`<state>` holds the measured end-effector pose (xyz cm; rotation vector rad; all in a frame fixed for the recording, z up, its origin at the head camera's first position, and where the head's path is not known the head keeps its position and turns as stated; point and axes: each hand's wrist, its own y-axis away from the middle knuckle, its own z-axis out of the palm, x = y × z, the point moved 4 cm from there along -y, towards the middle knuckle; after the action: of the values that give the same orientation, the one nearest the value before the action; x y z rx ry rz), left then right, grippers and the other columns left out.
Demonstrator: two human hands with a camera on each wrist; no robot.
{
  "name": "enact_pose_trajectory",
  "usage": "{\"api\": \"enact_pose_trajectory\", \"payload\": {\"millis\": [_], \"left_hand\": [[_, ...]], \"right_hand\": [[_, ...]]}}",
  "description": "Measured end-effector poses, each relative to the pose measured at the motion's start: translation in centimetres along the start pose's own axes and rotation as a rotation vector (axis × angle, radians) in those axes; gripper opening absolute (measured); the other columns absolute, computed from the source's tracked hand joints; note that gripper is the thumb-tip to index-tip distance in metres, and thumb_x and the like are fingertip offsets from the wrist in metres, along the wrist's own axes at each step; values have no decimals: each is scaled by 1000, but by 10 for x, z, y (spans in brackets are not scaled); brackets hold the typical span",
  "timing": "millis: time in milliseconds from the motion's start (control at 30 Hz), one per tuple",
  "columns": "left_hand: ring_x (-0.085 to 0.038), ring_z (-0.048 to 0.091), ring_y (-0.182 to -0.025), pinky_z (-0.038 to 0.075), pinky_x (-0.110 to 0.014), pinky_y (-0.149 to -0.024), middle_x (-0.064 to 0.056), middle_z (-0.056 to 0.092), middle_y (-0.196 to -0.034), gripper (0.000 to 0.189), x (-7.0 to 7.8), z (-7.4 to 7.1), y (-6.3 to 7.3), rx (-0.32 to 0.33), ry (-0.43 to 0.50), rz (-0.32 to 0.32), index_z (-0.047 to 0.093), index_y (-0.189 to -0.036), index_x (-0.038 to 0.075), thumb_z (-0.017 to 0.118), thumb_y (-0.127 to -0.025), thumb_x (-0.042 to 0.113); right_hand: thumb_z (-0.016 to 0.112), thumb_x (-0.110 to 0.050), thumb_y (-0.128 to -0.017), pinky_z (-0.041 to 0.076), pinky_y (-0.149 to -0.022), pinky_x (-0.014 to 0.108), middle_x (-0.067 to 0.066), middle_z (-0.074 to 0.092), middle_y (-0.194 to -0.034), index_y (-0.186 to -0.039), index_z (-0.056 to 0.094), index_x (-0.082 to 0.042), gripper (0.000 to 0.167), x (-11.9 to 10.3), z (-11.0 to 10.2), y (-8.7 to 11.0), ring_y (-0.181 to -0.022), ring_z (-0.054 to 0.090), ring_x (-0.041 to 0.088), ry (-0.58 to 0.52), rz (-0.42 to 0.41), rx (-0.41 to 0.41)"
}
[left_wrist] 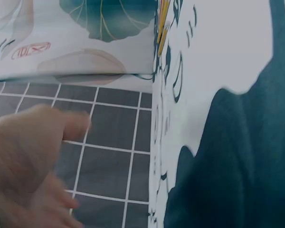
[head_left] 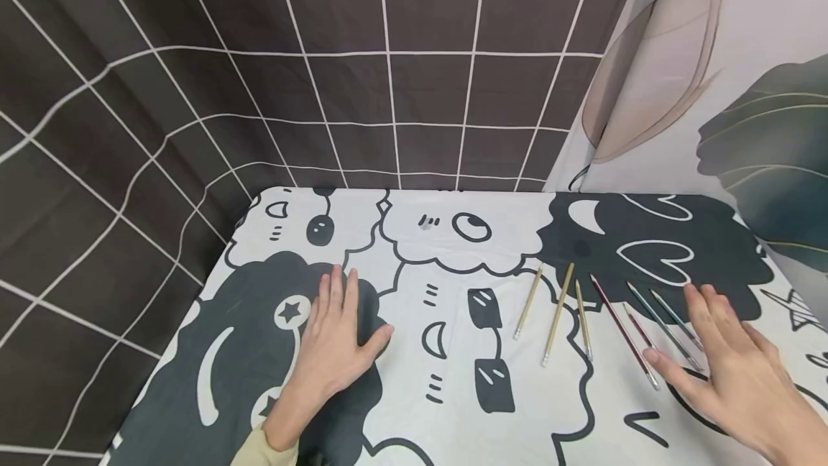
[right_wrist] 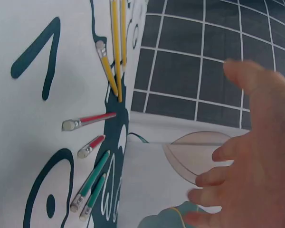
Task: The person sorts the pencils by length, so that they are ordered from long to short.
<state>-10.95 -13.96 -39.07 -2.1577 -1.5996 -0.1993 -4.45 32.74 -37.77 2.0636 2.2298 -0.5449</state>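
Note:
My left hand (head_left: 333,351) is over the dark part of the patterned cloth, fingers extended, thumb spread and nothing held. The left wrist view catches its blurred thumb and fingers (left_wrist: 28,156). On the right, my other hand (head_left: 737,380) also has its fingers extended and holds nothing; it is nearest the green pencils. Three yellow pencils (head_left: 558,315) lie between the hands, with two red pencils (head_left: 624,331) and two green pencils (head_left: 665,326) farther right. Their metal-banded eraser ends point toward me, clearest on the long red pencil (right_wrist: 92,119) in the right wrist view.
The table is covered by a black-and-white cartoon cloth (head_left: 446,380). A dark grid-patterned curtain (head_left: 427,92) stands behind and to the left. Pale fabric with leaf prints (head_left: 673,121) hangs at the right.

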Motion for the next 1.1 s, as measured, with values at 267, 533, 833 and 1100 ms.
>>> {"api": "enact_pose_trajectory", "payload": {"millis": [267,533,833,1100], "left_hand": [[-35,72,-79,58,-40,-57,-23,67,-118,50,10,-11,-4,405,185,102,63,-126,-1,79,-80,11],[-15,72,-70,53,-21,-51,-15,73,-104,43,33,-4,-14,317,410,59,68,-121,4,80,-80,5],[-11,71,-67,52,-20,-54,-7,73,-95,38,74,20,-29,123,548,61,71,-120,8,79,-82,7],[-10,71,-63,54,-22,-55,-10,73,-95,38,89,41,-37,56,634,49,70,-119,6,77,-82,3]], "right_hand": [[81,-22,-79,50,-55,39,31,68,-99,-122,57,8,57,-12,-17,-7,-73,66,49,-47,-85,266],[79,1,-72,41,-51,8,20,71,-81,-110,64,6,42,-10,-18,-8,-69,44,-28,-128,-65,301],[82,7,-63,41,-50,8,11,70,-72,-106,65,6,46,-11,-12,-8,-62,54,-9,-94,-68,295],[80,8,-63,43,-49,10,8,70,-69,-103,67,3,42,-9,-12,-10,-66,47,-22,-121,-96,321]]}}
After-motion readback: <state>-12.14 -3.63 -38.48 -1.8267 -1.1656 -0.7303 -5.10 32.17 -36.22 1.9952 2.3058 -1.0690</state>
